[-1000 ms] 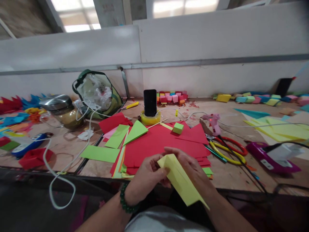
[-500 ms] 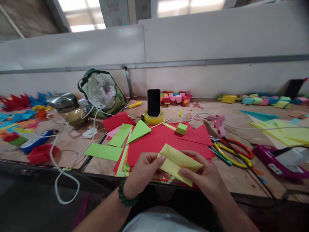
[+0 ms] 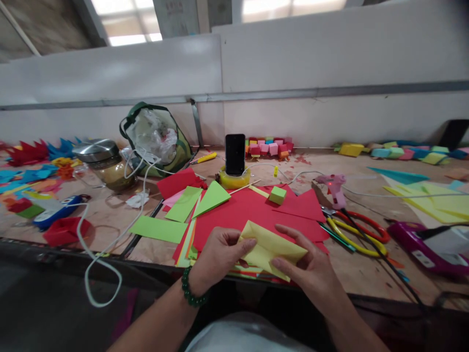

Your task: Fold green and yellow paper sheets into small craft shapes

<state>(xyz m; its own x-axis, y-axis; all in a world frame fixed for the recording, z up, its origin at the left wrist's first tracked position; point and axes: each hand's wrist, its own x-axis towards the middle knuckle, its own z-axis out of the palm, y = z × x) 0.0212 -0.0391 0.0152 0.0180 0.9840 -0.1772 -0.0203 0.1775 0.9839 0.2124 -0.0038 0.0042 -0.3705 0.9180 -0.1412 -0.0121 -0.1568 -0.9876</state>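
Cluttered bench [image 3: 110, 215]: lidded jar [image 3: 106, 166] holds brown stuff.

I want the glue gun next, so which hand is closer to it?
Probably the right hand: the pink glue gun lies on its side; the left hand would cross over. Both grip the yellow paper.

On your desk [image 3: 351, 271]: phone [image 3: 235, 154] upright in a yellow tape roll [image 3: 234, 180], red paper sheets [image 3: 252, 212], small green cube [image 3: 277, 195], pink glue gun [image 3: 334, 188], scissors [image 3: 357, 230], lidded glass jar [image 3: 104, 164], white cable [image 3: 106, 244].
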